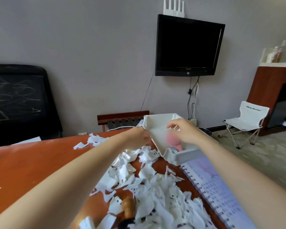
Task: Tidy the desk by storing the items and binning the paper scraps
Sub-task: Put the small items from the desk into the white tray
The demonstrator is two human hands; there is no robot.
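Hands were both at the white plastic storage tray, far right on the orange-brown wooden desk. Left hand gripped the tray's left rim, fingers curled. Right hand hovered inside, fingers loosely bent; grasp on the blurred pink object beneath it couldn't be told. Best handling, judged: steady the tilted tray with the left hand, seat the pink object flat. Tray held only that plus a small grey part, unclear. Torn white paper scraps lay heaped near centre, unbinned. Small brown figurine sat among them; spiral-bound calendar lay near right.
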